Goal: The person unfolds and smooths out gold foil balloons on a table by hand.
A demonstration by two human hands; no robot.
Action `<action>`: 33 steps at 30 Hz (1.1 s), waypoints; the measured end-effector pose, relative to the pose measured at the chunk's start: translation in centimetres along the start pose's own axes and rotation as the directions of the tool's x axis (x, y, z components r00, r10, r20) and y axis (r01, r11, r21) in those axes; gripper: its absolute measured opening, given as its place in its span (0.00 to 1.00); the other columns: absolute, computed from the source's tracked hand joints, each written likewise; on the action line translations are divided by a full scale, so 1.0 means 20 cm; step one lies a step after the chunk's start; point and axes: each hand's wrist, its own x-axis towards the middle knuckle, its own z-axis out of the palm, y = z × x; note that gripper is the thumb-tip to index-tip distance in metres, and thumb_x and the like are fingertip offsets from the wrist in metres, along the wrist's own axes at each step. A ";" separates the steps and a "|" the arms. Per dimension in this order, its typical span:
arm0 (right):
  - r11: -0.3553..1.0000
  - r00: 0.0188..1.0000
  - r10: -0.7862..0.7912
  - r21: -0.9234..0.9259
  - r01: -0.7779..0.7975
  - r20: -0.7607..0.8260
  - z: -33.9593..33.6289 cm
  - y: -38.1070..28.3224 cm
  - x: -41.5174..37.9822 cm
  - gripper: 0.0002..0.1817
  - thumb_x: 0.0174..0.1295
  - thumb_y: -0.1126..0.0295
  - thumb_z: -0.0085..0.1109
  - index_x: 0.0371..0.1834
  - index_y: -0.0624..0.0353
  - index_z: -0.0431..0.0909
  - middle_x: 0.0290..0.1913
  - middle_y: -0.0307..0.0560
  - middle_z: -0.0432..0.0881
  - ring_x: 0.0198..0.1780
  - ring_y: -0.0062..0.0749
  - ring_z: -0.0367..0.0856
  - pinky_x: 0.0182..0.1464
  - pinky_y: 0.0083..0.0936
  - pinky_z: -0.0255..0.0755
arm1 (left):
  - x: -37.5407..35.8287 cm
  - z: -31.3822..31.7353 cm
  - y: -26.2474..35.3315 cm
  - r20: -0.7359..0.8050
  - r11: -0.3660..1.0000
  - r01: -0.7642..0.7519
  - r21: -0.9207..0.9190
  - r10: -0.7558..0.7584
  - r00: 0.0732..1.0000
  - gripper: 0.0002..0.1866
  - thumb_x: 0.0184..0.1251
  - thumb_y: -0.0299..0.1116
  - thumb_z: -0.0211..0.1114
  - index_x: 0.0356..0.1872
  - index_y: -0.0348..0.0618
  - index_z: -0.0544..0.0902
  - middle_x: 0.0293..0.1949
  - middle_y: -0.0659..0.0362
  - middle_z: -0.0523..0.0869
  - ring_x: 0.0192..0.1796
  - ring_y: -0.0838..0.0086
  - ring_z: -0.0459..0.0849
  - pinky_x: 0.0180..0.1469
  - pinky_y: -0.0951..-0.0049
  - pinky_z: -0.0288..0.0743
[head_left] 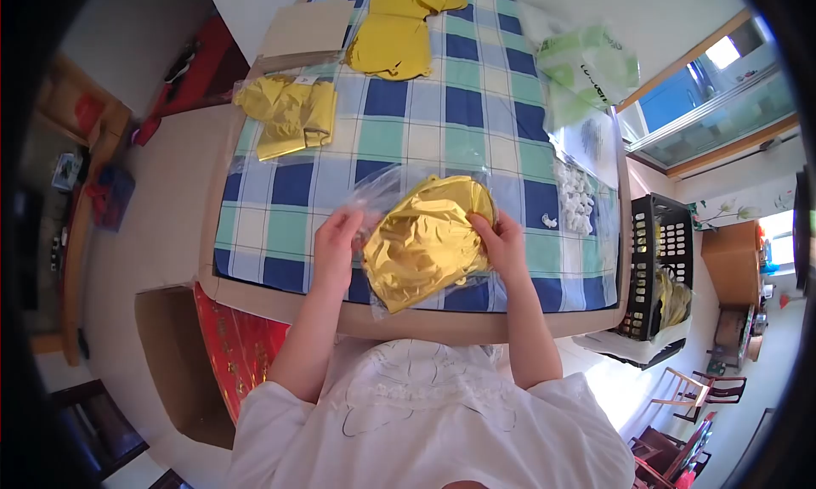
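Note:
A flat, folded gold foil balloon is held over the near edge of the table, crinkled and shiny. Around it is a clear plastic bag, loose at its upper left; how far the foil lies inside it is hard to tell. My left hand pinches the bag's plastic on the left. On the right side, my right hand grips the foil, thumb on top and fingers partly hidden beneath. Farther back lie another bagged gold foil bundle and loose flat gold foil balloons.
A checked cloth covers the table. At the back left is a cardboard stack. On the right are a green-and-white plastic bag and small white pieces. A black crate stands right; an open carton sits lower left.

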 end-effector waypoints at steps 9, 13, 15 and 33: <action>0.970 0.979 -0.191 0.168 0.178 0.066 -0.03 0.02 -0.04 0.11 0.64 0.75 0.59 0.48 0.65 0.78 0.39 0.36 0.81 0.39 0.14 0.74 0.41 0.13 0.69 | 0.18 0.14 0.43 0.191 0.814 -0.276 0.511 0.206 0.960 0.17 0.62 0.39 0.66 0.46 0.37 0.83 0.37 0.60 0.86 0.36 0.80 0.81 0.39 0.80 0.71; 0.967 0.964 -0.253 0.012 0.253 0.086 -0.10 0.05 -0.09 0.11 0.64 0.75 0.58 0.48 0.65 0.78 0.39 0.37 0.81 0.39 0.14 0.75 0.41 0.13 0.69 | 0.27 0.18 0.46 0.355 0.669 -0.289 0.685 0.040 0.934 0.12 0.60 0.36 0.66 0.34 0.35 0.82 0.24 0.63 0.82 0.26 0.82 0.77 0.31 0.80 0.69; 0.950 0.955 -0.290 -0.100 0.296 0.068 -0.13 0.05 -0.11 0.10 0.64 0.76 0.58 0.47 0.65 0.78 0.39 0.36 0.81 0.38 0.14 0.75 0.40 0.12 0.69 | 0.25 0.15 0.39 0.242 0.709 -0.243 0.662 0.104 0.965 0.11 0.61 0.35 0.65 0.29 0.37 0.81 0.22 0.65 0.79 0.25 0.83 0.75 0.29 0.80 0.68; 0.769 0.988 0.070 0.638 0.035 -0.138 -0.23 -0.10 -0.13 0.17 0.71 0.68 0.47 0.61 0.60 0.67 0.54 0.43 0.76 0.53 0.30 0.77 0.53 0.30 0.74 | 0.17 0.13 -0.02 0.541 0.944 0.156 -0.289 0.027 0.840 0.24 0.68 0.32 0.59 0.64 0.41 0.67 0.56 0.55 0.78 0.57 0.72 0.77 0.58 0.70 0.71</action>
